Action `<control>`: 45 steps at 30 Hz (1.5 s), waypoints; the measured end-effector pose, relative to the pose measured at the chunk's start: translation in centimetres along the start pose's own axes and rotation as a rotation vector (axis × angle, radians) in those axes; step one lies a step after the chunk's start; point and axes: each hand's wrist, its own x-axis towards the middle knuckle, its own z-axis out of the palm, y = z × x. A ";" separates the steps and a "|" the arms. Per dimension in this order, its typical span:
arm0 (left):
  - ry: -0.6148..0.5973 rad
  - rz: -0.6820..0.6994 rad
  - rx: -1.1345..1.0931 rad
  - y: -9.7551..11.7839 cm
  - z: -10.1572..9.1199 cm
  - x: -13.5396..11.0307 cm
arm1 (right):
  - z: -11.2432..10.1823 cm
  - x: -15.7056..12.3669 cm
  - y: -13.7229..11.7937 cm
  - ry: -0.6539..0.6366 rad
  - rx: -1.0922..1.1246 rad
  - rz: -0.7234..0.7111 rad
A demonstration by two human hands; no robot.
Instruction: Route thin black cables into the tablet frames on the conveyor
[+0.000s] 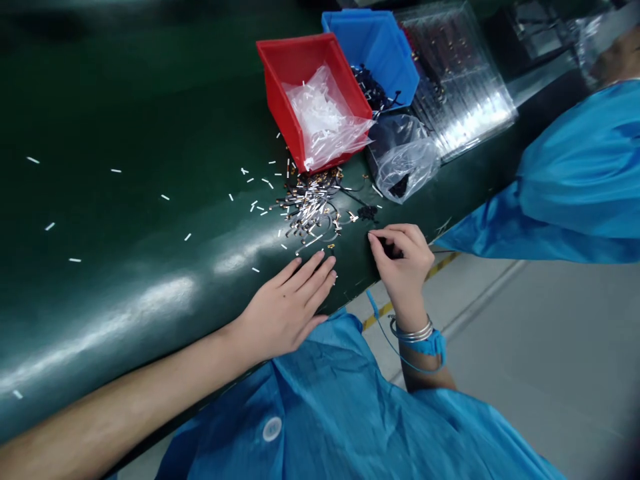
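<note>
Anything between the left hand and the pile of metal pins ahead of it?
Nothing blocks it. The left hand lies flat on the green table, fingers just short of the pin pile; only stray pins lie between.

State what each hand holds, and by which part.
Left hand holds nothing, flat on the green mat. Right hand pinches a small dark piece; by which part cannot be told.

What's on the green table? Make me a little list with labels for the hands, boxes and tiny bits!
Left hand: open, flat on the green table, beside the pile of metal pins
Right hand: pinching a small dark piece
Red bin: holds a clear bag of white bits
Blue bin: dark parts inside
Scattered: small white bits
Neighbour: a blue sleeve
</note>
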 end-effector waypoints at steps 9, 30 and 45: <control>0.028 0.006 -0.009 0.0 0.0 0.1 | 0.5 1.4 -2.3 -0.258 0.176 -0.312; -0.013 0.064 -0.067 -1.7 -0.9 0.2 | -0.4 0.2 -1.5 -0.209 -0.104 -0.656; 0.127 0.071 0.050 -2.5 -1.6 0.9 | 1.0 5.6 -2.0 -0.221 0.063 -0.015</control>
